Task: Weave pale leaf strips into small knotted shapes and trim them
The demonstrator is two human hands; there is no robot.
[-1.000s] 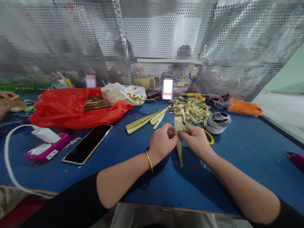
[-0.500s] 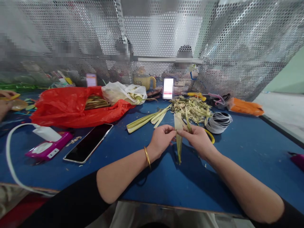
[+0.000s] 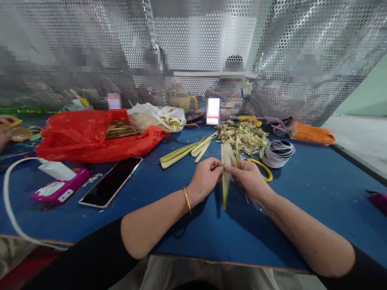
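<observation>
Here's the left hand (image 3: 205,181) and the right hand (image 3: 249,180), neither nearer, fingertips pinching the pale leaf strip (image 3: 226,177) between them, its long axis pointing away toward the shredded heap (image 3: 244,137) just beyond.

The blue table (image 3: 193,235) carries a red bag (image 3: 75,137), phone (image 3: 111,182), power strip (image 3: 79,177), leaf strips (image 3: 175,155), shreds (image 3: 243,136) and a white coil (image 3: 276,157).
</observation>
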